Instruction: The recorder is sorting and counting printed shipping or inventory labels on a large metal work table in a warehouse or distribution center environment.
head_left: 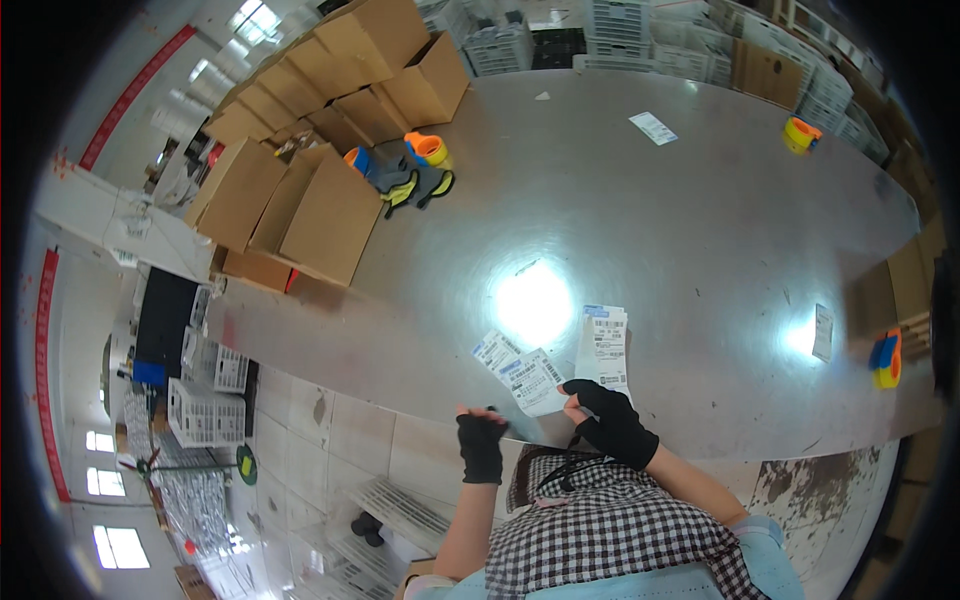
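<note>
- The tabletop [560,200] is wide, gray and shiny, with a bright light spot in it.
- Three paper labels are at the near side. The left label [494,349] is partly under the middle label [535,382]. The right label [608,345] lies to their right, with its near end by the right hand [610,425].
- The right hand wears a black glove with bare fingertips. Its thumb and finger are bent close together at the right edge of the middle label. They seem to touch it, but I cannot tell if they pinch it tight.
- The left hand [481,442] wears the same kind of glove. It is by the near edge, with its fingers partly curled. I see nothing in it, but I cannot tell how far open it is.
- The step now looks like handling the paper labels, with the middle label first.
- I think the next move calls for a light pinch on one edge, so that only one paper comes up. The papers are thin and could stick together or slide.
- Farther left are gray and yellow gloves [410,183], an orange tape holder [430,149] and an open brown box [325,215].
</note>
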A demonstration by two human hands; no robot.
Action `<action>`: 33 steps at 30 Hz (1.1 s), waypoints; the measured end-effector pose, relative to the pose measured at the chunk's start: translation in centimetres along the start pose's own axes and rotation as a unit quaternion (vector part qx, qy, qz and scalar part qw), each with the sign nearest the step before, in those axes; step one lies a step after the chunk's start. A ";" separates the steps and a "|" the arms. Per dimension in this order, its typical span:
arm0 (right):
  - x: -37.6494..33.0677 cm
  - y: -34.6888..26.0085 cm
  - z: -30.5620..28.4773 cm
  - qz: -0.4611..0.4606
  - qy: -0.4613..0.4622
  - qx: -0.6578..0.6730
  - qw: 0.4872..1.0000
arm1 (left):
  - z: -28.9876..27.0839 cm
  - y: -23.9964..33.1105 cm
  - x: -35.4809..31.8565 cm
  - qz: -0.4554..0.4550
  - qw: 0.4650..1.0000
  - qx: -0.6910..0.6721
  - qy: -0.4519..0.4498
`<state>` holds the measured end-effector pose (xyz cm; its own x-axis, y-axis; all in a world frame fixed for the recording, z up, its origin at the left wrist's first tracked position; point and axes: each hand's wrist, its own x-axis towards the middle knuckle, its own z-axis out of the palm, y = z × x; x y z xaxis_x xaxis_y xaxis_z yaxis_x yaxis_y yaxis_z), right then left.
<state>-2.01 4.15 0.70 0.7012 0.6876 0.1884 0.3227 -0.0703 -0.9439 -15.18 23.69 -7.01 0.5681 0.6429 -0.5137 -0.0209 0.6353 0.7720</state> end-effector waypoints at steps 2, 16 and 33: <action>0.0 -0.5 0.0 0.010 -0.022 -0.013 1.000 | 2.2 1.2 -1.8 -0.059 0.987 -0.071 -0.128; 2.3 -2.2 -0.6 0.304 -0.049 0.291 0.906 | 7.5 5.6 -7.6 -0.024 0.919 0.301 -0.252; 0.4 -3.5 0.0 0.184 -0.116 0.161 0.963 | 7.5 5.4 -4.7 -0.093 0.952 -0.158 -0.246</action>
<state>-2.84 4.68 4.08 0.5571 0.8045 -0.2059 -0.1602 -0.1391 -0.9772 -11.76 20.91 2.37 0.9009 0.2781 -0.3332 -0.0843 0.8652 0.4943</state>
